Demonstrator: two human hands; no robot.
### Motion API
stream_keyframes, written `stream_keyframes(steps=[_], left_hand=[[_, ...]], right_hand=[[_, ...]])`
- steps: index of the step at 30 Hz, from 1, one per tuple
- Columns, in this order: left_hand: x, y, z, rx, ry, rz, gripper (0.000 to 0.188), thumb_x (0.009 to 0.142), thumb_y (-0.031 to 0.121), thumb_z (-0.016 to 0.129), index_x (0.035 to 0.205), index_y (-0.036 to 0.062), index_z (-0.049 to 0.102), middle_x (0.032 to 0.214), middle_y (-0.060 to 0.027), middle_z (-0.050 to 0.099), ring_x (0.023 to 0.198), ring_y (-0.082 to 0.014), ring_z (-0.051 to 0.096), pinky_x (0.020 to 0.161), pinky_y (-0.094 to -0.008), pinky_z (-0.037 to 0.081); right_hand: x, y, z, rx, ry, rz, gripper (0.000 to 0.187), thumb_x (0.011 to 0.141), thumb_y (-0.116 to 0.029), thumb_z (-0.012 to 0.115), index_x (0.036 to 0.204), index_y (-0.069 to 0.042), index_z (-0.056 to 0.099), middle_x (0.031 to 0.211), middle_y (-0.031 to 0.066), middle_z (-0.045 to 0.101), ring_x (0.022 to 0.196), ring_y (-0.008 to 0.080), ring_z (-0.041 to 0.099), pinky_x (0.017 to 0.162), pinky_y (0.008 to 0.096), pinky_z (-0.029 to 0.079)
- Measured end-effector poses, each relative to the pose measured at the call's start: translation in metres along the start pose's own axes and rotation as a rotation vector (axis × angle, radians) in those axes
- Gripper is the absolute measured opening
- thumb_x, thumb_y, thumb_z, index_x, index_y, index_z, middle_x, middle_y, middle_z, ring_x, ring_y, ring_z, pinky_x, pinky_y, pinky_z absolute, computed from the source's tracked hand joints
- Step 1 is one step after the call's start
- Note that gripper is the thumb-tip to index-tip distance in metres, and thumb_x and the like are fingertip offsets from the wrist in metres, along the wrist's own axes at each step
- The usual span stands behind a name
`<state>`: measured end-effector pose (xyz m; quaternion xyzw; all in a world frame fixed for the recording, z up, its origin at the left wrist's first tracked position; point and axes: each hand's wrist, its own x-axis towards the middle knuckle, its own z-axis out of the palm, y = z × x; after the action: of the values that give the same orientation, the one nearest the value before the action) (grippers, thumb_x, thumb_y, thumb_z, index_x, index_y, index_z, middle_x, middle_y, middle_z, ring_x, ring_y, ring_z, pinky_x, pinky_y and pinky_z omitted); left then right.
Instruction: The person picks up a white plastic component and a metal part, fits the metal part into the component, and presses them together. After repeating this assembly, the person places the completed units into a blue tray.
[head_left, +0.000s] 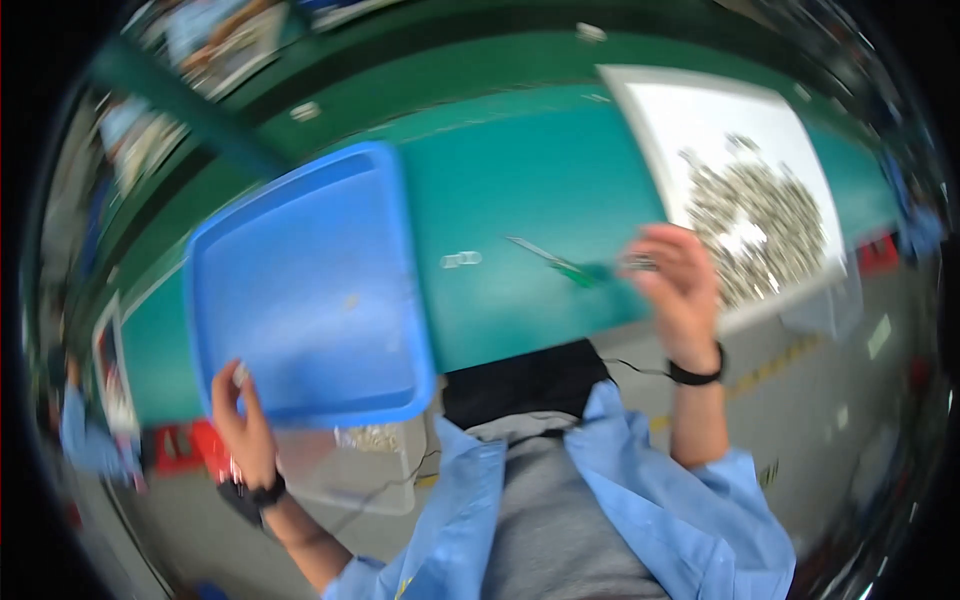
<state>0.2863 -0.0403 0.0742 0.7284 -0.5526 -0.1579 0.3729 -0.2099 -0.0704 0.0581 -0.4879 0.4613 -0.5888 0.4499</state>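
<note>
Worktop (520, 200): a green surface filling the upper and middle view, blurred by motion; its near edge runs across the centre, just above the person's torso.
Blue tray (305, 285): a shallow square plastic tray with rounded corners, at about 9 o'clock from the centre; it is tilted, and its near rim overhangs the worktop edge. A few tiny specks lie inside; what they are cannot be told.
White tray (680, 110): a pale rimmed tray at about 2 o'clock, resting on the worktop and reaching past its right edge.
Metal parts (755, 225): a heap of small silvery pieces in the near half of the white tray; too blurred to name more closely.
Clear bag (365, 465): a transparent plastic bag at about 7 o'clock, below the blue tray, with some small pale pieces at its top.
Right hand (680, 285): at about 3 o'clock, at the white tray's near left corner; fingers curled and pinching the green tool by one end.
Left hand (242, 420): at about 8 o'clock, clasping the blue tray's near left corner, thumb on the rim.
Green tool (560, 262): a thin green-handled tool, near the centre, its tip pointing to 10 o'clock just over the worktop.
Small clear piece (461, 259): lies alone on the worktop between the blue tray and the green tool.
</note>
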Motion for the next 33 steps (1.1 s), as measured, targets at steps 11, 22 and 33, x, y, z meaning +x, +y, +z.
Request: stream_keyframes(steps=[11, 22, 33], left_hand=[[-0.091, 0.210, 0.165, -1.199, -0.990, -0.230, 0.036, 0.099, 0.031, 0.052, 0.104, -0.0041, 0.060, 0.097, -0.0097, 0.062, 0.082, -0.0141, 0.053, 0.072, -0.0290, 0.042], [-0.099, 0.203, 0.191, -1.298, -0.937, -0.176, 0.023, 0.098, 0.014, 0.055, 0.112, -0.0032, 0.059, 0.104, -0.0096, 0.063, 0.091, -0.0140, 0.058, 0.083, -0.0288, 0.048], [-0.088, 0.205, 0.190, -1.233, -1.082, -0.255, 0.030, 0.095, 0.022, 0.047, 0.105, -0.0049, 0.056, 0.097, -0.0100, 0.060, 0.083, -0.0135, 0.054, 0.070, -0.0269, 0.042]], right_hand=[[-0.019, -0.021, 0.030, 0.161, -0.350, -0.282, 0.027, 0.084, 0.003, 0.064, 0.110, 0.004, 0.066, 0.104, 0.0175, 0.067, 0.100, 0.0288, 0.062, 0.087, 0.0405, 0.048], [-0.022, -0.010, 0.017, -0.186, -0.208, -0.598, 0.028, 0.074, 0.002, 0.076, 0.100, -0.003, 0.069, 0.104, 0.0124, 0.071, 0.090, 0.0266, 0.066, 0.081, 0.0396, 0.047], [0.002, -0.022, -0.002, -0.136, -0.424, -0.542, 0.018, 0.077, -0.002, 0.078, 0.092, -0.006, 0.068, 0.095, 0.0076, 0.069, 0.080, 0.0210, 0.064, 0.075, 0.0366, 0.044]])
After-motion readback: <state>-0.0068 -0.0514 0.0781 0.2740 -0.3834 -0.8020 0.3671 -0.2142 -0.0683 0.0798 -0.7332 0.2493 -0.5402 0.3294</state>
